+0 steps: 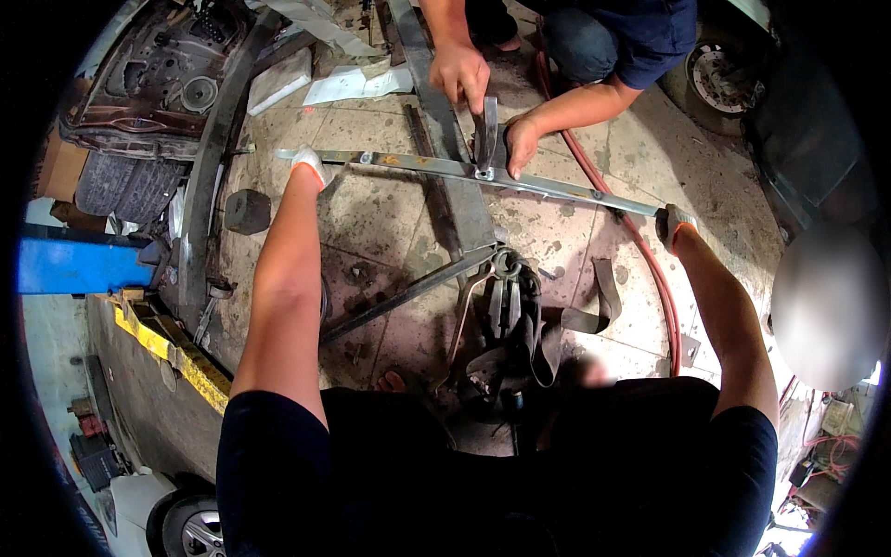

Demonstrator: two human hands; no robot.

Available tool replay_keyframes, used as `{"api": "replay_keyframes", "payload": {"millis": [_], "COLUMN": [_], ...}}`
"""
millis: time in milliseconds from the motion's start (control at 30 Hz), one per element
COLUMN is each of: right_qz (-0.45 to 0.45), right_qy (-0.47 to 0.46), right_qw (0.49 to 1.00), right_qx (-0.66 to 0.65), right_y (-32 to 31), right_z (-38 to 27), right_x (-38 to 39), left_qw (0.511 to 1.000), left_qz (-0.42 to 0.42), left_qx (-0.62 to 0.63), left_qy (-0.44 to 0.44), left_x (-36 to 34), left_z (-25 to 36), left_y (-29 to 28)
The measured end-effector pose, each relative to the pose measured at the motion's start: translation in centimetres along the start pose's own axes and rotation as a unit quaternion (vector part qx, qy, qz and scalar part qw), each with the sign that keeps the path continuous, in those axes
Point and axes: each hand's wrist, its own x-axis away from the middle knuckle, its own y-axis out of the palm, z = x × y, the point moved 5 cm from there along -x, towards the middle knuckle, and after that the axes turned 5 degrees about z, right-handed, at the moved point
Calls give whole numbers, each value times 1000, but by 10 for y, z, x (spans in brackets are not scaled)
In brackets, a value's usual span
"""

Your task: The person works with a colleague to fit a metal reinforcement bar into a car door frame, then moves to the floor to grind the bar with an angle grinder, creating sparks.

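My left hand (307,169), in a white glove with an orange cuff, grips the left part of a long flat metal bar (418,164). My right hand (678,228), also gloved, is closed on its right end. The bar lies crosswise over a thick steel beam (418,56). Across from me, a co-worker's hand (458,71) holds an upright curved metal piece (489,125) against the bar's middle; their other hand (522,147) rests at the bar beside it.
A red hose (650,269) runs along the right. Straps (603,297) and metal fittings (506,306) lie below the bar. At left are a dark block (248,212), a door panel (158,74), tyres (125,186), a blue steel arm (83,263) and yellow metalwork (167,343). A wheel (719,79) stands upper right.
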Motion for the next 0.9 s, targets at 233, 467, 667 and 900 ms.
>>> {"api": "replay_keyframes", "payload": {"millis": [233, 467, 667, 900], "right_qz": [28, 35, -10, 30], "right_qy": [2, -35, -57, -74], "right_qw": [1000, 999, 997, 993], "right_qx": [-8, 22, -41, -89], "right_y": [0, -20, 24, -13], "right_z": [-1, -8, -29, -46], "right_x": [9, 6, 1, -15], "left_qw": [999, 998, 991, 1000], "left_qz": [-25, 46, -68, -18], "left_qx": [-20, -3, -103, -19], "left_qy": [3, -44, 48, -1], "left_x": [-10, -35, -76, 28], "left_z": [4, -33, 43, -11], "left_y": [-5, -1, -20, 41]}}
